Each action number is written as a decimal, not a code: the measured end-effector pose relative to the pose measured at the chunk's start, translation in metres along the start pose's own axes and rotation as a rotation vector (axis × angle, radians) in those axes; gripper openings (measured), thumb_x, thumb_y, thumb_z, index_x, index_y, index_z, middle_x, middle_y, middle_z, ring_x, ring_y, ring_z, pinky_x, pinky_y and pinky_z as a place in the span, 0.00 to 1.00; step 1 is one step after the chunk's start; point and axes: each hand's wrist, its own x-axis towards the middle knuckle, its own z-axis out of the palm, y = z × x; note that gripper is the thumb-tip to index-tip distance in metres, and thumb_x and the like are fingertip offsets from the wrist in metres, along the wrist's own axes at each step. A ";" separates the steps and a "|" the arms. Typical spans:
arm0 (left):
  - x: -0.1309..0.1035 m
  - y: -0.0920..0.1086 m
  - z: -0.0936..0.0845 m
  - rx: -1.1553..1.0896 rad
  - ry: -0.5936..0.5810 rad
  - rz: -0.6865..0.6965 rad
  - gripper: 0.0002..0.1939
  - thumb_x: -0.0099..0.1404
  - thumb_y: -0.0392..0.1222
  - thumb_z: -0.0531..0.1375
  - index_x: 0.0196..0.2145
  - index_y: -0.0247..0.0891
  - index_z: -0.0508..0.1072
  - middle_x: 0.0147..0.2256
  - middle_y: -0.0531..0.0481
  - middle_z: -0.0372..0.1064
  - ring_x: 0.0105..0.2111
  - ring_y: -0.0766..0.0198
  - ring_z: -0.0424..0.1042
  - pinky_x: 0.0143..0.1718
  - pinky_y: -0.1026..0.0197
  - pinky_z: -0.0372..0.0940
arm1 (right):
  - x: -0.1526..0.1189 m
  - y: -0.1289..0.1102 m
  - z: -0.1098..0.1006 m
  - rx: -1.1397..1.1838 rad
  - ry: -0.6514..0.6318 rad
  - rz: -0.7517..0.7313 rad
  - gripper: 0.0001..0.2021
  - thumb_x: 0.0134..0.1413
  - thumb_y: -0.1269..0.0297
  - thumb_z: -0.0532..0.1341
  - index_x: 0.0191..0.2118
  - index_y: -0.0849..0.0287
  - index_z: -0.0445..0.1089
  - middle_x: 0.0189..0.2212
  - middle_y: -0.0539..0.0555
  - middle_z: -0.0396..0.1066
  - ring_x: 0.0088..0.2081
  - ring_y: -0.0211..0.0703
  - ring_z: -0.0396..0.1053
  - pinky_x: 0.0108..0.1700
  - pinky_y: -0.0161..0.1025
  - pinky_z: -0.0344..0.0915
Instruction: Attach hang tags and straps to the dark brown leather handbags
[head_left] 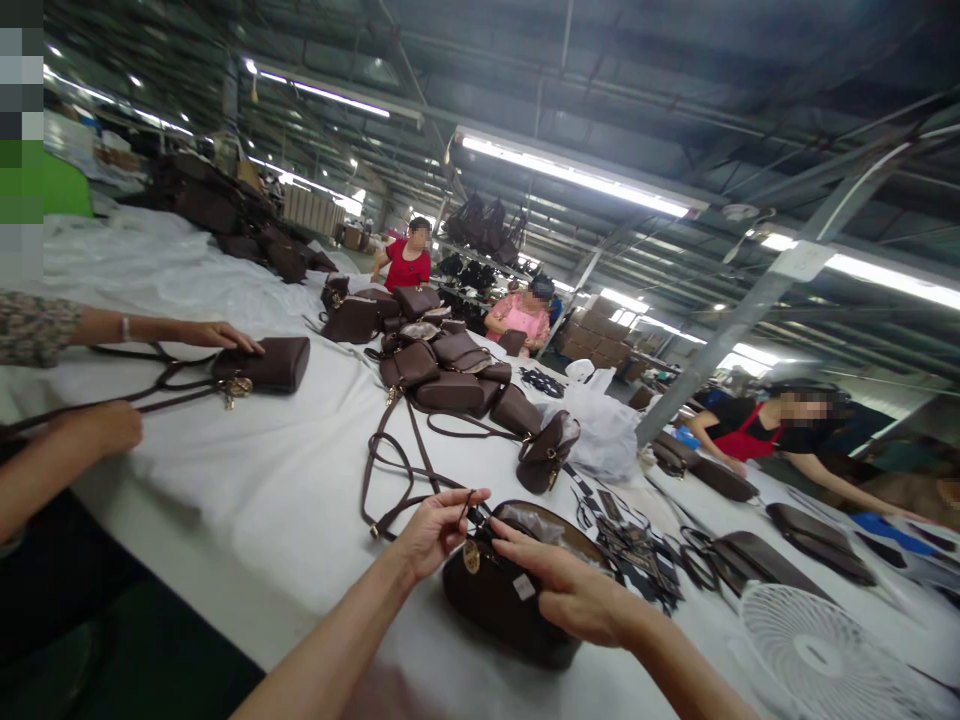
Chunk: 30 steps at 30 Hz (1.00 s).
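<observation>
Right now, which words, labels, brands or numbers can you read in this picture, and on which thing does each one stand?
No text can be read.
White tag on the brown bag under both hands: too small to read.
Round gold medallion on that bag: blurred.
Hub label of the white fan: blurred.

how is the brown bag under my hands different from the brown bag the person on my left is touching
The bag under your hands sits open at the top, with clear plastic showing inside; the co-worker's bag lies closed and flat on its side. Yours is rounder and looks bulkier, theirs slimmer and oblong. Your left hand and right hand both work at yours; only one co-worker's hand rests on theirs. Both are dark brown with gold hardware, on the white table.
</observation>
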 end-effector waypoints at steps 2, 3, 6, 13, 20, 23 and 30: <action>0.001 -0.002 0.000 0.026 0.004 -0.003 0.15 0.53 0.26 0.63 0.40 0.28 0.78 0.31 0.46 0.73 0.16 0.81 0.57 0.13 0.76 0.48 | 0.001 0.000 -0.003 0.085 -0.024 0.010 0.44 0.33 0.81 0.49 0.63 0.54 0.58 0.67 0.51 0.46 0.67 0.45 0.46 0.65 0.48 0.47; 0.001 -0.003 0.000 0.032 0.005 -0.003 0.15 0.53 0.27 0.64 0.41 0.29 0.78 0.28 0.48 0.72 0.16 0.81 0.57 0.13 0.76 0.47 | 0.002 0.000 -0.004 0.093 -0.017 -0.014 0.43 0.34 0.81 0.49 0.63 0.54 0.59 0.66 0.50 0.47 0.66 0.44 0.47 0.65 0.48 0.48; 0.004 -0.007 0.000 0.035 0.008 -0.008 0.16 0.54 0.31 0.67 0.42 0.32 0.78 0.25 0.52 0.68 0.15 0.81 0.55 0.12 0.76 0.44 | 0.010 0.001 0.000 -0.100 0.070 -0.099 0.39 0.38 0.82 0.49 0.61 0.55 0.62 0.65 0.54 0.53 0.64 0.44 0.53 0.64 0.48 0.52; 0.004 -0.013 -0.005 -0.135 -0.064 0.061 0.14 0.54 0.38 0.69 0.40 0.34 0.78 0.47 0.45 0.71 0.20 0.81 0.62 0.17 0.76 0.57 | 0.037 0.000 0.016 -0.138 0.456 -0.069 0.09 0.54 0.72 0.56 0.33 0.56 0.74 0.45 0.53 0.73 0.43 0.43 0.72 0.47 0.37 0.66; 0.001 -0.008 -0.015 -0.222 -0.019 0.166 0.18 0.48 0.41 0.73 0.37 0.35 0.78 0.40 0.47 0.76 0.37 0.64 0.74 0.29 0.69 0.67 | 0.060 -0.004 0.011 -0.218 0.502 0.036 0.09 0.59 0.69 0.53 0.37 0.57 0.72 0.33 0.52 0.76 0.36 0.44 0.72 0.39 0.35 0.63; 0.002 -0.005 -0.015 -0.209 0.019 0.236 0.17 0.48 0.40 0.73 0.36 0.33 0.78 0.35 0.47 0.77 0.34 0.65 0.74 0.29 0.69 0.66 | 0.070 -0.016 0.012 -0.467 0.423 0.141 0.08 0.58 0.72 0.54 0.37 0.58 0.71 0.34 0.55 0.76 0.37 0.45 0.72 0.36 0.34 0.61; 0.010 -0.003 -0.020 -0.308 0.127 0.319 0.09 0.54 0.34 0.69 0.34 0.32 0.77 0.38 0.45 0.78 0.32 0.68 0.75 0.35 0.68 0.69 | 0.090 -0.045 0.017 -0.740 0.259 0.309 0.09 0.55 0.71 0.59 0.42 0.60 0.70 0.37 0.60 0.76 0.37 0.53 0.75 0.33 0.39 0.64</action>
